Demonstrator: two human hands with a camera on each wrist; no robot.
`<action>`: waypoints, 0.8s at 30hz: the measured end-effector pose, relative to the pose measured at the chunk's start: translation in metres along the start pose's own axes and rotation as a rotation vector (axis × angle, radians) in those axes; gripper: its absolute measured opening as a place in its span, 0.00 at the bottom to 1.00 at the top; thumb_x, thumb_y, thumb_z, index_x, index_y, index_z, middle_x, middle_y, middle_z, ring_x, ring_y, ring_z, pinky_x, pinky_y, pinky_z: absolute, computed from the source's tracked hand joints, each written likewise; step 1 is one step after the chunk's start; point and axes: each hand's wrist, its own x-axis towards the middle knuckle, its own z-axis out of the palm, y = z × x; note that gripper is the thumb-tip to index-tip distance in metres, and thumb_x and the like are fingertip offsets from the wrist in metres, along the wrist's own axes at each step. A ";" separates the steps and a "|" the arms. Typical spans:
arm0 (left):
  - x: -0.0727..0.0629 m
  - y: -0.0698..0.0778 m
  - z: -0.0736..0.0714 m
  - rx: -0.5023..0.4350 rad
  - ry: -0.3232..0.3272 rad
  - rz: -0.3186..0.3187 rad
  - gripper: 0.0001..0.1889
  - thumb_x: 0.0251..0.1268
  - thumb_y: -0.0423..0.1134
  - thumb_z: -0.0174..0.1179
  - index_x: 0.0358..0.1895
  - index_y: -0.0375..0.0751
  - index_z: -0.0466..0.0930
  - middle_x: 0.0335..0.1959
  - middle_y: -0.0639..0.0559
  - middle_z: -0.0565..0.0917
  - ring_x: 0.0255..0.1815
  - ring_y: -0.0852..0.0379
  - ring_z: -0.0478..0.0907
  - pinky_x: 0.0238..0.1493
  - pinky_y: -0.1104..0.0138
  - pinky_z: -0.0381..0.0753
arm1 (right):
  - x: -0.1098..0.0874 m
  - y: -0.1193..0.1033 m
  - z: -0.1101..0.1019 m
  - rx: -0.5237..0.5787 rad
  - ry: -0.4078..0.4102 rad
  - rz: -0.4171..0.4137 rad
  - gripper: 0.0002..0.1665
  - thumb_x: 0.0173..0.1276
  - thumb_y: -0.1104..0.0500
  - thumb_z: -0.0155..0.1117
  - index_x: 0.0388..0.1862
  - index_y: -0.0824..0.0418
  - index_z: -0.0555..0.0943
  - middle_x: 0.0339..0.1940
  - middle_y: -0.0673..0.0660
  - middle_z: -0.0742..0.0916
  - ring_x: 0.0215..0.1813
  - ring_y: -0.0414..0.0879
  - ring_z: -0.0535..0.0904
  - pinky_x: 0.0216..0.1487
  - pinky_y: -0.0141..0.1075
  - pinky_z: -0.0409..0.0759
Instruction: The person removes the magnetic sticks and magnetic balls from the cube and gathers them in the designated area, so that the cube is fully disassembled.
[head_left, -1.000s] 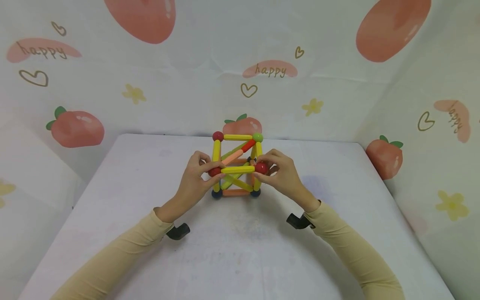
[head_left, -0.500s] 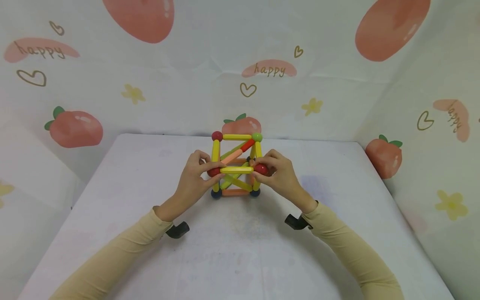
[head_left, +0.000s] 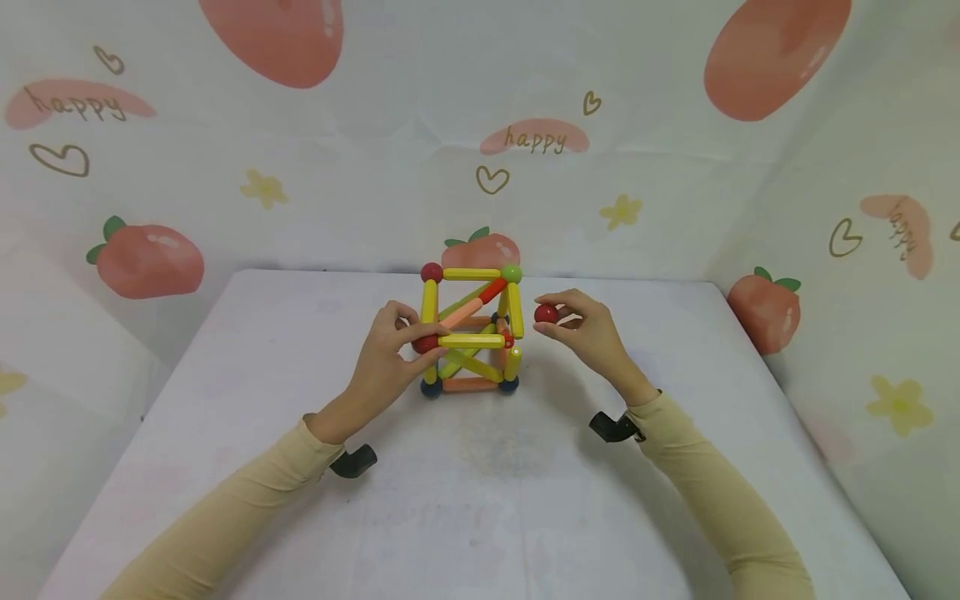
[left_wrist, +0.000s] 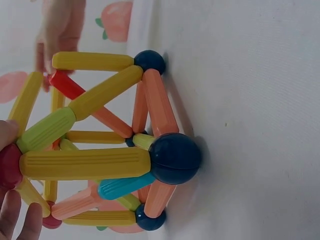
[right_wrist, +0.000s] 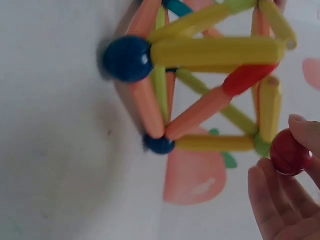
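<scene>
A cube-like frame of magnetic sticks and balls [head_left: 472,274] stands on the table, with dark blue balls [left_wrist: 175,158] at its lower corners. My left hand [head_left: 382,354] pinches the red ball [head_left: 425,343] at its near upper left corner. To the right of the frame and apart from it, my right hand [head_left: 596,337] holds a loose red ball [right_wrist: 290,152] between thumb and fingers. At the near upper right corner, the ends of a yellow stick [head_left: 471,341] and other sticks show bare. A light green ball [head_left: 511,274] sits at the far upper right corner.
The white table [head_left: 450,517] reaches to a printed backdrop [head_left: 375,192] behind the frame and at both sides. Black wrist mounts [head_left: 354,461] hang under both sleeves. Diagonal sticks [right_wrist: 205,110] cross inside the frame.
My right hand has pulled the red ball off the frame's near upper right corner and moved right and slightly away with it. The left hand keeps its grip; the frame stays standing.
</scene>
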 end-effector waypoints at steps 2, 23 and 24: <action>0.000 0.000 0.000 -0.006 0.003 0.001 0.15 0.51 0.39 0.76 0.45 0.46 0.89 0.41 0.45 0.70 0.44 0.53 0.66 0.40 0.66 0.68 | 0.003 0.011 -0.004 0.015 -0.023 0.073 0.25 0.60 0.58 0.75 0.57 0.56 0.83 0.50 0.59 0.85 0.46 0.48 0.83 0.43 0.23 0.82; -0.001 -0.002 0.001 -0.032 0.011 0.006 0.15 0.51 0.38 0.76 0.45 0.46 0.89 0.41 0.45 0.70 0.45 0.53 0.66 0.41 0.66 0.68 | 0.026 0.102 -0.035 0.012 -0.096 0.368 0.29 0.63 0.58 0.72 0.62 0.64 0.78 0.59 0.68 0.84 0.62 0.56 0.80 0.52 0.26 0.72; -0.001 -0.002 0.001 -0.033 0.010 0.004 0.15 0.52 0.38 0.76 0.45 0.46 0.89 0.41 0.45 0.70 0.45 0.53 0.66 0.41 0.66 0.68 | 0.026 0.104 -0.035 0.009 -0.098 0.374 0.28 0.63 0.58 0.72 0.62 0.64 0.78 0.59 0.67 0.84 0.62 0.56 0.80 0.53 0.27 0.71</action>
